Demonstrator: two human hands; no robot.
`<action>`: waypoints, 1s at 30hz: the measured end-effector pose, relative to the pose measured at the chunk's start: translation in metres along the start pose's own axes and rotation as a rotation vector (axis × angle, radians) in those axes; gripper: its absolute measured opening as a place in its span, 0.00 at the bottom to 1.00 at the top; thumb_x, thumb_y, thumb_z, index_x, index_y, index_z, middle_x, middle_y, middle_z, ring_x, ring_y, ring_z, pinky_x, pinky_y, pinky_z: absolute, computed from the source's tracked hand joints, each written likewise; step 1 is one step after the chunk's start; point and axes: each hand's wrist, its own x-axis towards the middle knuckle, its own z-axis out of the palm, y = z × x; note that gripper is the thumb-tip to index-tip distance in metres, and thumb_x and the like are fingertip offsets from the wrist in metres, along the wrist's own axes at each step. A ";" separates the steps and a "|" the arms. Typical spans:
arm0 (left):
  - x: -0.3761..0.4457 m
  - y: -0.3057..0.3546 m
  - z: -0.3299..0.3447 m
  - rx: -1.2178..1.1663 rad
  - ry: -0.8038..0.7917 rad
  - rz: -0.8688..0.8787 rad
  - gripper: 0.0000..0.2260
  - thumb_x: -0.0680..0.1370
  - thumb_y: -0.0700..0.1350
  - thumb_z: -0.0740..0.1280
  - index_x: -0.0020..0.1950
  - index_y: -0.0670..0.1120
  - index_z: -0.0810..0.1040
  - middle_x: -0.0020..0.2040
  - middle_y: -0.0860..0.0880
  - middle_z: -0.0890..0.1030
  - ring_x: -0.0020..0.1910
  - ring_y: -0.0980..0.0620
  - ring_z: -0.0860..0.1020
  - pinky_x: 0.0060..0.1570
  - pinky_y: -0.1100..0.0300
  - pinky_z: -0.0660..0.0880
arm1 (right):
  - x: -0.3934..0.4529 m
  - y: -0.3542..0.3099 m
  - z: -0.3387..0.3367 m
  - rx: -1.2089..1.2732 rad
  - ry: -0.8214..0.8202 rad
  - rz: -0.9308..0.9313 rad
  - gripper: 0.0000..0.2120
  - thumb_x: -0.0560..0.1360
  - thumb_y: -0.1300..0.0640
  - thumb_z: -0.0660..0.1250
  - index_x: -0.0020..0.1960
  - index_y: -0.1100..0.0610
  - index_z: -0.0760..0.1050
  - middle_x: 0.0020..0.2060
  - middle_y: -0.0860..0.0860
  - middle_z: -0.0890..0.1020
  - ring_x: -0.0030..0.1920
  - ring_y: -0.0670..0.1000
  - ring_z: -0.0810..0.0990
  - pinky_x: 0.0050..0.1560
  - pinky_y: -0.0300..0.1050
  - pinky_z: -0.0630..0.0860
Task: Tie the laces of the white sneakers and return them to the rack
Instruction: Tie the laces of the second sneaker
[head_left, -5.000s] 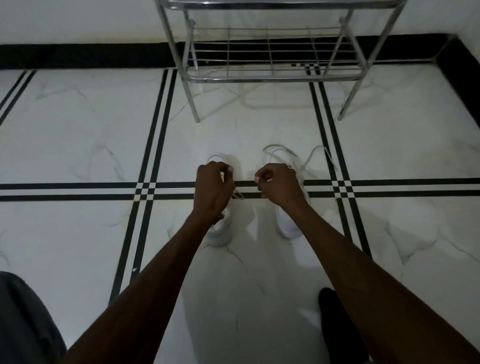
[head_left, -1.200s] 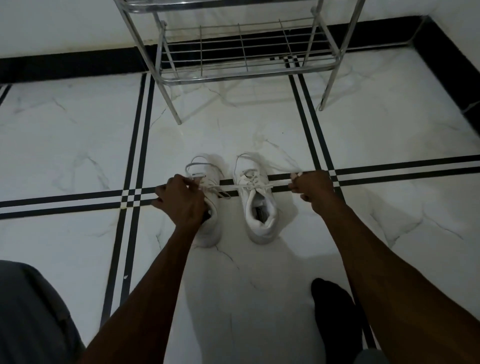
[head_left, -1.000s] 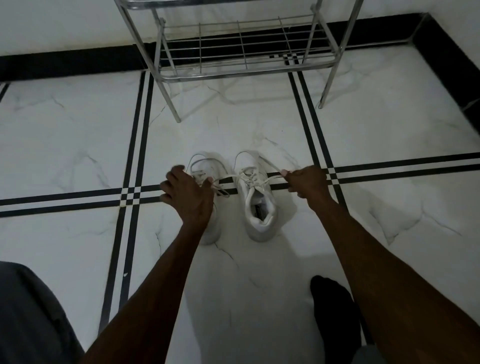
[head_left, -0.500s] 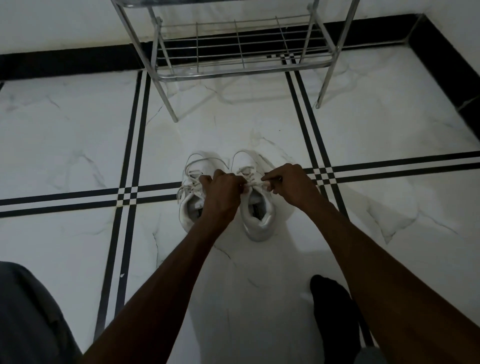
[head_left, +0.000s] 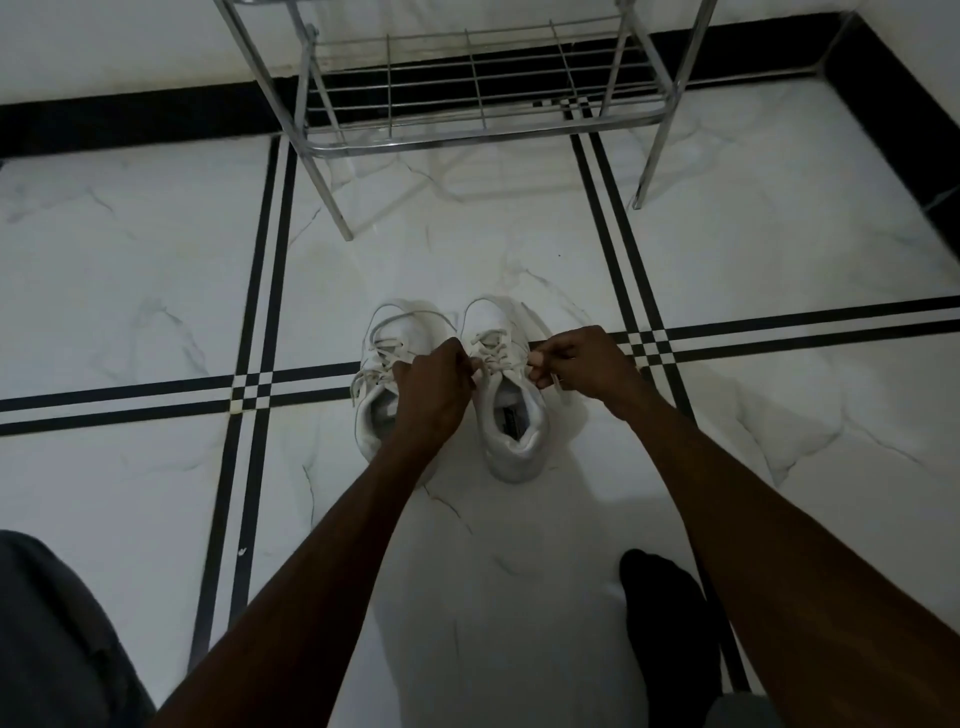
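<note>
Sneakers (head_left: 511, 415) white, side by side

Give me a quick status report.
Left hand and right hand both pinch right sneaker laces. Left sneaker beside it. Rack unobstructed.

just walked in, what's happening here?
A person is tying the right sneaker on the floor. The left hand and right hand each pinch its lace. The left sneaker sits beside it with loose laces. The rack behind holds no shoes.
</note>
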 end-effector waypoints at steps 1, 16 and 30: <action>0.000 0.003 -0.001 -0.022 0.001 -0.023 0.06 0.81 0.44 0.62 0.45 0.48 0.71 0.49 0.47 0.87 0.54 0.39 0.82 0.63 0.45 0.66 | 0.000 0.000 0.000 0.032 -0.009 0.036 0.09 0.77 0.62 0.71 0.53 0.68 0.82 0.44 0.63 0.86 0.35 0.50 0.84 0.32 0.33 0.76; -0.001 0.036 0.014 -0.606 0.113 -0.480 0.14 0.83 0.44 0.60 0.60 0.34 0.76 0.58 0.36 0.81 0.58 0.38 0.79 0.54 0.51 0.75 | 0.007 -0.013 0.025 -0.223 0.225 0.141 0.18 0.83 0.51 0.57 0.55 0.65 0.77 0.52 0.61 0.83 0.53 0.60 0.82 0.56 0.58 0.80; -0.008 0.016 0.025 -1.041 0.125 -0.576 0.07 0.76 0.47 0.63 0.40 0.46 0.75 0.43 0.42 0.82 0.50 0.38 0.83 0.57 0.40 0.81 | 0.008 0.009 0.026 0.242 0.255 0.331 0.09 0.72 0.64 0.73 0.35 0.54 0.79 0.46 0.63 0.86 0.51 0.63 0.86 0.56 0.65 0.81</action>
